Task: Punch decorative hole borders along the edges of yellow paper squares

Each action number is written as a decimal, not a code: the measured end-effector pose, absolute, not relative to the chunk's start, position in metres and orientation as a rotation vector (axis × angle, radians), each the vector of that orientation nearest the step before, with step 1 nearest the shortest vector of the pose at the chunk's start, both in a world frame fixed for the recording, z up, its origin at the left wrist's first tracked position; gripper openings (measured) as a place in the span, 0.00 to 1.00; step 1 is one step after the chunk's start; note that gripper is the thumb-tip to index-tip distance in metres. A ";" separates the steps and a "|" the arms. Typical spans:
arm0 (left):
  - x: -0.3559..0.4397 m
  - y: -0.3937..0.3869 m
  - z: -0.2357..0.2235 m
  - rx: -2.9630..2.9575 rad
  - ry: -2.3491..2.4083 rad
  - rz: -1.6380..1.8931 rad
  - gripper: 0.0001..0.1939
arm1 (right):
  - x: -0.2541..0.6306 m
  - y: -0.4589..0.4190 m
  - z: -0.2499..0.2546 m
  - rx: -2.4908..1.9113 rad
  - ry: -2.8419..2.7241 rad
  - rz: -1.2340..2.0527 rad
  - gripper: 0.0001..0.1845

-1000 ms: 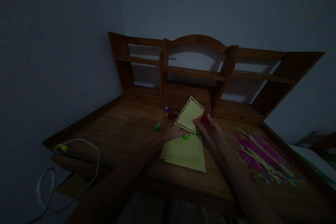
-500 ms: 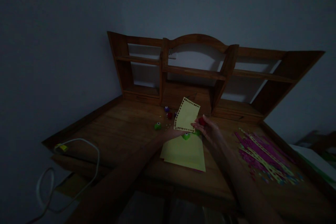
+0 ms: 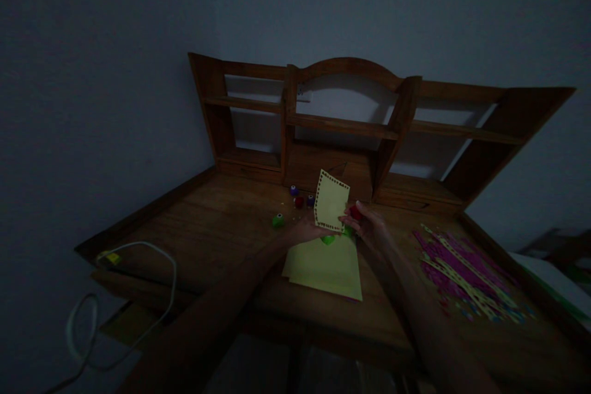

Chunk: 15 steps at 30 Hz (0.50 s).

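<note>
My left hand (image 3: 305, 229) is closed on the lower left of a small sheet of yellow paper (image 3: 332, 200), held tilted up off the desk. Small dark cut-out shapes run along the sheet's left, top and bottom edges. In my right hand (image 3: 373, 228) is a red craft punch (image 3: 355, 213), gripped by the fingers close to the sheet's lower right edge. Below both hands lie larger yellow sheets (image 3: 325, 271), with a green craft punch (image 3: 328, 239) on them, partly hidden by the hands. Another patch of green shows beside my right fingers.
Left of the hands stand another green punch (image 3: 277, 220), a red punch (image 3: 298, 202) and two purple ones (image 3: 294, 190). Punched pink and yellow strips (image 3: 462, 265) with confetti lie at right. A wooden shelf unit (image 3: 341, 126) backs the desk; a white cable (image 3: 172, 271) hangs at left.
The small yellow sheet has turned more upright and its top has swung left. My right hand, still holding the red punch, has shifted slightly left along the sheet's edge.
</note>
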State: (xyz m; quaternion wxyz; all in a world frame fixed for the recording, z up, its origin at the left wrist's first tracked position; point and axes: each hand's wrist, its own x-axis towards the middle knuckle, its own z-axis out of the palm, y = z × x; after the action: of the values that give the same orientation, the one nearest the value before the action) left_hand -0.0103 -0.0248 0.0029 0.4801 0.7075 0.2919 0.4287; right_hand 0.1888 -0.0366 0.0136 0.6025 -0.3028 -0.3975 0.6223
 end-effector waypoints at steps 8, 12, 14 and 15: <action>-0.005 -0.003 -0.010 1.855 0.667 1.009 0.20 | 0.204 -0.033 0.016 -0.636 -0.815 1.435 0.07; -0.005 -0.002 -0.009 1.898 0.701 1.046 0.18 | 0.196 -0.035 0.016 -0.561 -0.733 1.492 0.08; -0.004 -0.005 -0.005 1.917 0.680 1.092 0.22 | 0.192 -0.035 0.016 -0.529 -0.712 1.545 0.09; -0.004 -0.008 -0.003 1.918 0.666 1.103 0.24 | 0.190 -0.036 0.017 -0.522 -0.705 1.563 0.09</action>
State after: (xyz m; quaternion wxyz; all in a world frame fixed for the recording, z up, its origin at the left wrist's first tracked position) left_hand -0.0037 -0.0078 -0.0032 0.4036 0.7595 0.2636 0.4368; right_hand 0.1899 -0.0357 0.0166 0.6245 -0.2273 -0.3073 0.6811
